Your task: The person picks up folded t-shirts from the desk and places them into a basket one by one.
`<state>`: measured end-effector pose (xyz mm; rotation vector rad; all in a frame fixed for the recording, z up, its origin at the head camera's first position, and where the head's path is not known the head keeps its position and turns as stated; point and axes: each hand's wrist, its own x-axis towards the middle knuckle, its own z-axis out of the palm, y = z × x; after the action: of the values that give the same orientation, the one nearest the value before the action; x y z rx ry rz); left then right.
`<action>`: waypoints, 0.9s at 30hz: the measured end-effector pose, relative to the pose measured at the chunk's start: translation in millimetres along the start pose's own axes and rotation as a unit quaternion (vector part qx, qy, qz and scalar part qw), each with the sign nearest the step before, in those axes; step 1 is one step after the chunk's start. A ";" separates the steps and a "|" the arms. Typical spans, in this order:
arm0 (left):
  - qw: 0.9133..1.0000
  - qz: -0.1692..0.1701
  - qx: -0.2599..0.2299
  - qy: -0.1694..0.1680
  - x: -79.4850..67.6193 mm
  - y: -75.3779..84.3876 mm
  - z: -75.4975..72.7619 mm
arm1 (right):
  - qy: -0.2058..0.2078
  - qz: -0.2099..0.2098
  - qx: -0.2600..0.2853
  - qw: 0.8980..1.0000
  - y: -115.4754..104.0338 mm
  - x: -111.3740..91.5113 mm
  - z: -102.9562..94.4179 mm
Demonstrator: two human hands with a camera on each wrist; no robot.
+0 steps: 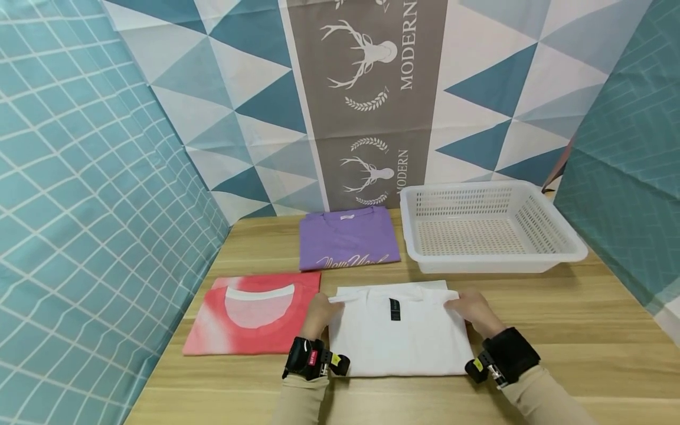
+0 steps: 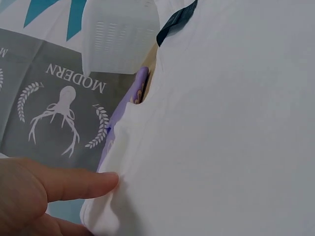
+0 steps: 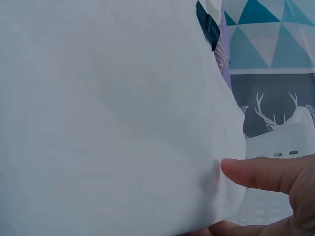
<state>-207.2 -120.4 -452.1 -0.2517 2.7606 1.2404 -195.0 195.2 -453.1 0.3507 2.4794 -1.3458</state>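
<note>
A white folded T-shirt (image 1: 398, 342) with a dark neck label (image 1: 395, 309) lies in front of me, its collar side away from me. My left hand (image 1: 317, 313) pinches its far left corner, thumb on top and fingers underneath. At the far right corner my right hand (image 1: 474, 310) pinches the cloth in the same way. Both wrist views show the thumb pressed on the white fabric, with the fingers partly hidden below it. Behind the collar, a flat white edge (image 1: 425, 285) shows from under the shirt.
To the left lies a folded red and pink T-shirt (image 1: 212, 316). A folded purple T-shirt (image 1: 347, 236) lies at the back by the patterned cloth wall (image 1: 255, 88). A white plastic basket (image 1: 494, 258) stands at the back right on the wooden table (image 1: 584, 330).
</note>
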 end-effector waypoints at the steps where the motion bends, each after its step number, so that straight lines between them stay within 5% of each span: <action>1: 1.000 -0.003 0.000 0.000 0.2 0.0 0.0 | 0.003 -0.008 0.003 1.000 -0.7 0.2 1.4; 15: 0.996 -0.028 -0.089 0.007 5.3 -0.3 10.2 | -0.028 -0.012 0.078 0.996 -4.1 6.8 6.6; 27: 0.996 -0.004 -0.087 0.006 -1.4 0.9 9.8 | -0.019 -0.031 0.043 0.998 -2.9 4.8 10.0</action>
<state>-205.7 -112.3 -457.8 -0.2859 2.6611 1.4827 -199.0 185.5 -457.9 0.2674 2.4249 -1.4724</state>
